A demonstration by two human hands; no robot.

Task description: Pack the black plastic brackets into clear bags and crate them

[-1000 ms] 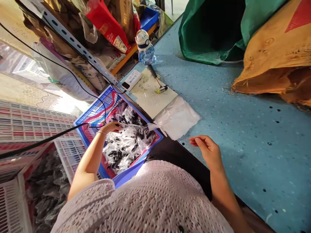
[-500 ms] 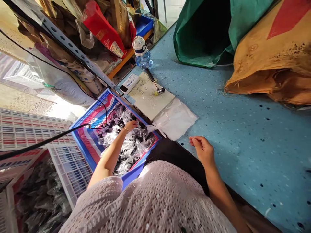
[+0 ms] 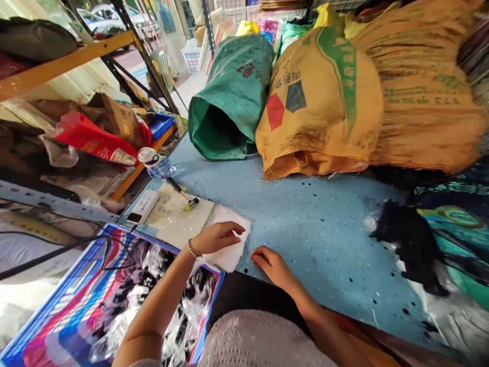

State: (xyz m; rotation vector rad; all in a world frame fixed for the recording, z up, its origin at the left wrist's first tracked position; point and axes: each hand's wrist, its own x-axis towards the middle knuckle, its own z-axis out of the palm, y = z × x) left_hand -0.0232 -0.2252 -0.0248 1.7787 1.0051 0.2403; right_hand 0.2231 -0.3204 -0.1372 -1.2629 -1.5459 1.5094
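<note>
The thin plastic bags [image 3: 230, 258] are lying stacked on the bench [image 3: 305, 219], probably light, limp and slippery, a free edge likely offering the best pinch. The left hand [image 3: 217, 238] is extending over them, loosely open; the right hand [image 3: 272, 265] is poised nearby, fingers curled, contents impossible to tell. A blue basket [image 3: 219, 288] is standing beside the bench.

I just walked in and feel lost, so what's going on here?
Someone's left hand is over thin white sheets on the blue table; contact is hard to tell. The right hand, loosely curled, is beside the sheets, with nothing visible in it. A blue basket of dark, plastic-wrapped things is at the table's edge.
</note>
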